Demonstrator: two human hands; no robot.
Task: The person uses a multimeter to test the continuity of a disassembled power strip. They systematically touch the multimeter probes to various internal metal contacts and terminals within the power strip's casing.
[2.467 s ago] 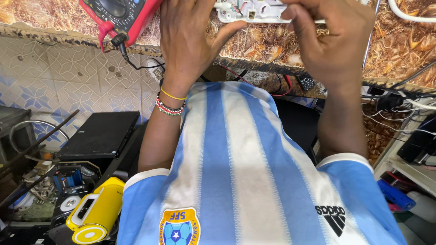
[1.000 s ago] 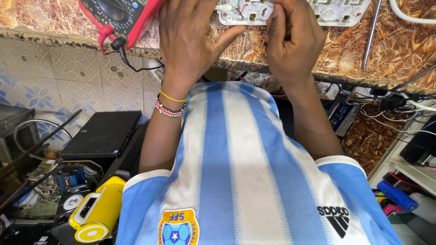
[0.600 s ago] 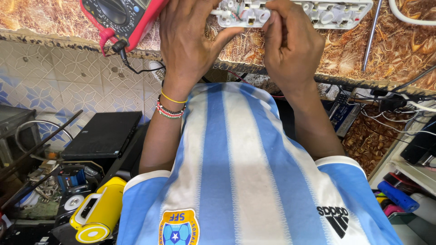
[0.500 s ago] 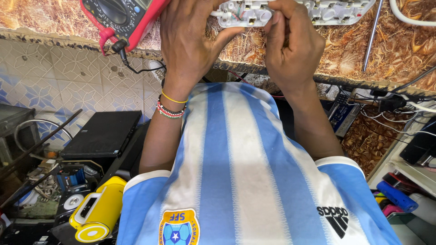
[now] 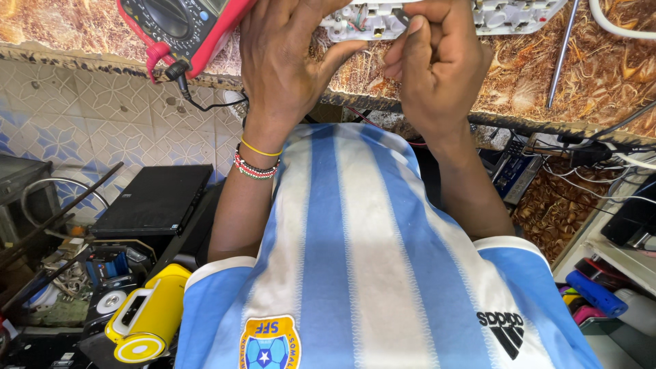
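Note:
A white plastic socket strip (image 5: pixel 506 15) with its inner parts showing lies on the brown patterned worktop (image 5: pixel 615 75) at the top edge. My left hand (image 5: pixel 287 61) grips the strip's left end, thumb pressed against its near side. My right hand (image 5: pixel 437 65) is curled over the strip's middle, fingers pinched at a small part there; what it pinches is hidden. A red-cased multimeter (image 5: pixel 181 24) sits just left of my left hand, with a black lead (image 5: pixel 198 102) hanging off the worktop edge.
A metal rod (image 5: pixel 562 55) lies on the worktop to the right. Below left are a black laptop (image 5: pixel 154 201), a yellow device (image 5: pixel 147 321) and tangled wires. On the right, cables and a shelf with a blue tool (image 5: pixel 594 294).
My right hand has moved left along the strip, from its right part to close beside my left hand. The view has dropped slightly, showing more of the strip and multimeter.

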